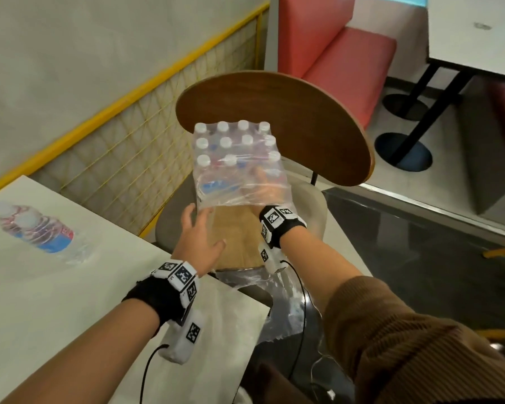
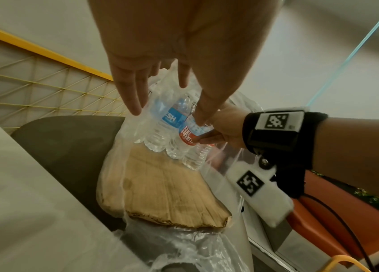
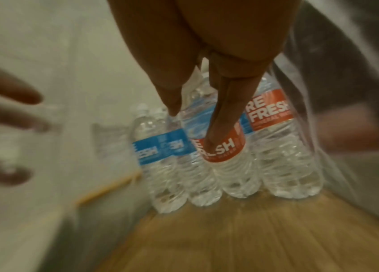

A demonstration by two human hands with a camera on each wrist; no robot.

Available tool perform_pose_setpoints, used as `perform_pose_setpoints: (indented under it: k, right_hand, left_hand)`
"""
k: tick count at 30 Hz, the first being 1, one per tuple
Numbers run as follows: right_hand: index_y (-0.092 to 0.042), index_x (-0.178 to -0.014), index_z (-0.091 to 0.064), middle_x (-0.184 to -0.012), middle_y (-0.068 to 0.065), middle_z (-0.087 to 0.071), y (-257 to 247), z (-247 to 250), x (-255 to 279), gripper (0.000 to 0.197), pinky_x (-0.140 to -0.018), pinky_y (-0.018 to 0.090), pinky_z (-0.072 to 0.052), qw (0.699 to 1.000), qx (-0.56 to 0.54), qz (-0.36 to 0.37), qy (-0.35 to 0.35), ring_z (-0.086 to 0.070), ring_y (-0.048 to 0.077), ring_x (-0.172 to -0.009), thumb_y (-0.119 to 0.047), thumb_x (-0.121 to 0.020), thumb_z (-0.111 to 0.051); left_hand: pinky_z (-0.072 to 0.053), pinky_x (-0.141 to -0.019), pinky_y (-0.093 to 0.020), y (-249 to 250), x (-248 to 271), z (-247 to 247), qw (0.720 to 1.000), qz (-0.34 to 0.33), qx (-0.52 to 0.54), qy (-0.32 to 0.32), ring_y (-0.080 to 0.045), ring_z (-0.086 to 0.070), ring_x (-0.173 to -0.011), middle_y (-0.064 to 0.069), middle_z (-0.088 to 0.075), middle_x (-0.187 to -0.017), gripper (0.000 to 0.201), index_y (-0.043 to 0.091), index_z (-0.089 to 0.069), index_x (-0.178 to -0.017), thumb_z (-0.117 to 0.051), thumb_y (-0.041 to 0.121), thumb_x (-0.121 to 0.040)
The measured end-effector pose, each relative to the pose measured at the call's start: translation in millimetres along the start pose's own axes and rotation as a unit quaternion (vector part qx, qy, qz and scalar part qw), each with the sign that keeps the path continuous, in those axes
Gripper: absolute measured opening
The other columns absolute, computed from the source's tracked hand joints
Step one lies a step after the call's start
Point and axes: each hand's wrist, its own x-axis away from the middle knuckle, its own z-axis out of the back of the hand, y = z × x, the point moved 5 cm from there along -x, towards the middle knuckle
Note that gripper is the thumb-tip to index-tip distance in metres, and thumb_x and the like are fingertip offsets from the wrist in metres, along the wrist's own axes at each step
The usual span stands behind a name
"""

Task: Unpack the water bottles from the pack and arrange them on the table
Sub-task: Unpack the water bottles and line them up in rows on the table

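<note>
Pale worktop (image 1: 41, 301) at the lower left, with yellow mesh railing behind it. Carries one water bottle (image 1: 38, 228) near its far left edge, blurred, well apart from both hands. Beyond the worktop's right edge, a chair (image 1: 303, 112) with a curved wooden back. Holds the pack (image 1: 233, 158) on its seat: white-capped bottles standing in rows toward the chair back, on a cardboard tray (image 1: 233, 237) whose near half lies bare. Clear wrap (image 1: 274, 301) torn open at the near end and trailing down past the seat's near edge.

Right hand (image 1: 263, 188) reaches in under the loose wrap to the nearest row, thumb and fingers curled round a red-labelled bottle (image 3: 221, 150) at the row's right side, with blue-labelled bottles just beside it on the left.

Left hand (image 1: 200, 237) hovers over the tray's near left part, fingers (image 2: 130, 95) straight and spread, holding nothing, tips close to the wrap at the pack's near left corner. Cannot tell whether they touch the plastic.
</note>
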Motion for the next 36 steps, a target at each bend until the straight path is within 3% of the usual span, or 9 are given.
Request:
perform_pose_setpoints:
  k: [4, 9, 13, 17, 20, 23, 27, 31, 36]
  right_hand:
    - [-0.031, -0.101, -0.054, -0.094, -0.009, -0.055, 0.9, -26.5, 27.5, 0.015, -0.080, 0.031, -0.051, 0.998, -0.057, 0.040, 0.007, -0.058, 0.014, -0.086, -0.039, -0.089, -0.050]
    - [-0.021, -0.107, -0.058, -0.079, -0.010, -0.056, -18.9, -24.2, 88.9, 0.022, -0.059, -0.005, -0.037, 0.987, -0.136, 0.075, -0.030, -0.050, -0.001, -0.063, -0.031, -0.087, -0.060]
    - [-0.010, -0.127, -0.051, -0.120, 0.000, -0.059, -11.6, -32.6, 88.1, 0.043, -0.084, 0.038, -0.056, 0.961, -0.226, 0.041, -0.153, -0.065, 0.023, -0.090, -0.024, -0.087, -0.061]
    - [-0.006, -0.122, -0.052, -0.120, 0.014, -0.058, 14.5, -8.7, 60.2, 0.030, -0.097, 0.038, -0.044, 0.984, -0.130, -0.024, -0.119, -0.055, 0.031, -0.113, -0.018, -0.096, -0.046]
    - [-0.014, -0.139, -0.035, -0.133, 0.008, -0.045, 21.0, 13.3, 36.7, 0.046, -0.105, 0.027, -0.029, 0.993, -0.092, -0.048, -0.064, -0.040, 0.024, -0.131, -0.033, -0.098, -0.043]
    - [-0.021, -0.142, -0.030, -0.143, 0.003, -0.039, 9.6, 37.4, 17.2, 0.053, -0.108, 0.035, -0.029, 0.993, -0.108, -0.036, 0.017, -0.038, 0.023, -0.133, -0.037, -0.095, -0.049]
    - [-0.004, -0.141, -0.034, -0.145, 0.015, -0.038, 6.9, 21.9, 0.3, 0.052, -0.106, 0.036, -0.033, 0.996, 0.003, -0.089, -0.017, -0.039, 0.030, -0.132, -0.021, -0.095, -0.050]
    - [-0.021, -0.139, -0.040, -0.144, 0.003, -0.040, 9.6, 6.5, -6.0, 0.047, -0.116, 0.041, -0.024, 0.995, 0.037, -0.091, -0.005, -0.036, 0.024, -0.134, -0.023, -0.093, -0.048]
    - [-0.029, -0.145, -0.031, -0.157, -0.001, -0.018, 23.4, -10.0, -12.3, 0.070, -0.108, 0.051, -0.034, 0.953, 0.234, -0.087, -0.172, -0.027, 0.026, -0.140, -0.021, -0.082, -0.060]
  left_hand:
    - [-0.040, -0.087, -0.026, 1.3, 3.8, -3.4, 1.000, -0.005, -0.010, 0.002, -0.026, -0.053, -0.109, -0.003, -0.018, -0.140, 0.051, 0.017, -0.044, -0.116, -0.075, 0.016, -0.075]
    - [-0.041, -0.106, -0.036, -5.5, 3.9, -20.0, 0.997, 0.032, 0.001, -0.075, -0.026, -0.046, -0.122, 0.004, -0.004, -0.146, 0.086, 0.032, -0.039, -0.134, -0.083, 0.031, -0.060]
    - [-0.035, -0.104, -0.027, -19.0, -0.3, -22.6, 0.994, 0.060, 0.005, -0.089, -0.026, -0.043, -0.125, -0.007, -0.032, -0.139, 0.070, 0.029, -0.048, -0.130, -0.080, 0.037, -0.068]
    - [-0.038, -0.104, -0.034, -20.8, -4.8, -20.5, 0.995, 0.059, -0.009, -0.082, -0.026, -0.046, -0.123, -0.005, -0.050, -0.129, 0.069, 0.022, -0.048, -0.130, -0.080, 0.028, -0.069]
    - [-0.044, -0.100, -0.042, -16.8, -3.7, -23.9, 0.995, 0.066, -0.025, -0.077, -0.028, -0.053, -0.117, -0.007, -0.055, -0.126, 0.066, 0.022, -0.047, -0.130, -0.078, 0.027, -0.072]
    - [-0.046, -0.097, -0.039, -17.7, -5.1, -26.2, 0.994, 0.070, -0.033, -0.079, -0.027, -0.057, -0.114, -0.005, -0.060, -0.124, 0.066, 0.023, -0.047, -0.131, -0.078, 0.028, -0.072]
    - [-0.047, -0.097, -0.040, -19.2, -6.2, -26.5, 0.993, 0.079, -0.027, -0.078, -0.028, -0.057, -0.114, -0.005, -0.061, -0.123, 0.070, 0.026, -0.039, -0.135, -0.076, 0.028, -0.075]
    - [-0.046, -0.098, -0.040, -27.3, -8.7, -21.2, 0.991, 0.113, -0.007, -0.075, -0.031, -0.057, -0.115, -0.008, -0.059, -0.124, 0.073, 0.024, -0.035, -0.139, -0.074, 0.030, -0.077]
    - [-0.047, -0.098, -0.039, -37.4, -12.3, -20.5, 0.990, 0.117, 0.029, -0.074, -0.028, -0.058, -0.113, -0.006, -0.060, -0.121, 0.076, 0.024, -0.036, -0.138, -0.077, 0.033, -0.074]
